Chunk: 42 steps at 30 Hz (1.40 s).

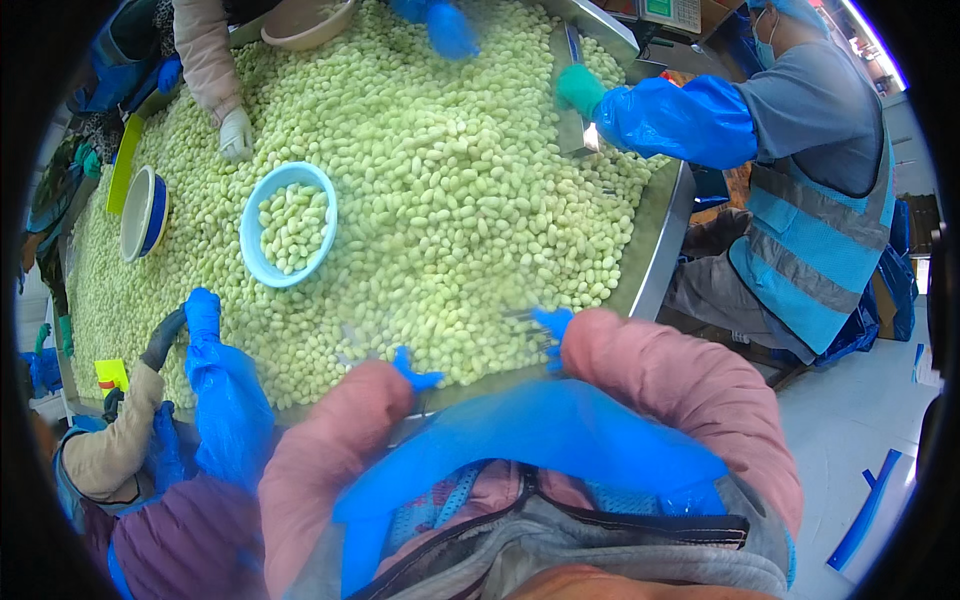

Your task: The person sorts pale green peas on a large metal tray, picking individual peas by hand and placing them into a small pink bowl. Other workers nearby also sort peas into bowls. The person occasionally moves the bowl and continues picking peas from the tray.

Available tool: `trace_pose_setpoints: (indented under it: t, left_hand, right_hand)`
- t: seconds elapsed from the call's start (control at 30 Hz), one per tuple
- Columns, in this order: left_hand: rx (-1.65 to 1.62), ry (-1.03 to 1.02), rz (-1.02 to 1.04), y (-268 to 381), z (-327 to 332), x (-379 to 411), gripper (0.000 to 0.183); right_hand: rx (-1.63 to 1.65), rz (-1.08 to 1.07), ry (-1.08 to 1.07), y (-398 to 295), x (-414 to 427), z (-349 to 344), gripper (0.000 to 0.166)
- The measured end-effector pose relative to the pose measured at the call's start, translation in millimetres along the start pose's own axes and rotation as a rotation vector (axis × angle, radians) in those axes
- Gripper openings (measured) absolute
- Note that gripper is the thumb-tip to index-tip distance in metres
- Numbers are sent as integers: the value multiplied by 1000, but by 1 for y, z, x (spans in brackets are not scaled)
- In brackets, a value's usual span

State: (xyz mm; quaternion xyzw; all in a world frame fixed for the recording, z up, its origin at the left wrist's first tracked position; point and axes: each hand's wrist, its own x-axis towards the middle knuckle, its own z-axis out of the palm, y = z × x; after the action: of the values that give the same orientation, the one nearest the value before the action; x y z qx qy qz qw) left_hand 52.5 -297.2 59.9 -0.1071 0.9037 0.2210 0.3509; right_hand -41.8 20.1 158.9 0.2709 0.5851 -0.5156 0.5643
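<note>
A broad heap of pale green oval fruits covers the metal table before me. My left hand, in a blue glove, is at the near edge of the heap, its thumb and fingers apart. Nothing shows between them. Further right, my right hand, also blue-gloved, reaches to the fruit with its fingers spread. Blurred grey streaks lie beside those fingers; whether they belong to something held is unclear. Pink sleeves partly cover both hands. A light blue basin holding fruits rests on the heap, ahead and to the left.
A metal table rim runs along the right, beside a co-worker's green-gloved hand at a metal tool. Other workers' gloved hands reach in from the left and far side. A white-and-blue basin and pinkish basin stand farther off.
</note>
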Motion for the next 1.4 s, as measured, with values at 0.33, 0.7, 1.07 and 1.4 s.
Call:
trace_pose_setpoints:
  t: [0.33, 0.7, 1.07, 1.4]
  left_hand:
    - [-1719, -660, -214, 138, -17, 51, 55]
    - [-1920, -203, 135, 214, -208, 155, 52]
    - [308, -242, -250, 58, -197, -23, 77]
    - [214, -45, -17, -28, -65, 37, 81]
  right_hand:
    - [579, 21, -228, -14, 93, 38, 51]
    - [1026, -672, -125, -211, 39, 9, 54]
    - [-78, -222, 446, -39, 27, -113, 59]
    - [-26, -96, 621, -11, 76, -61, 61]
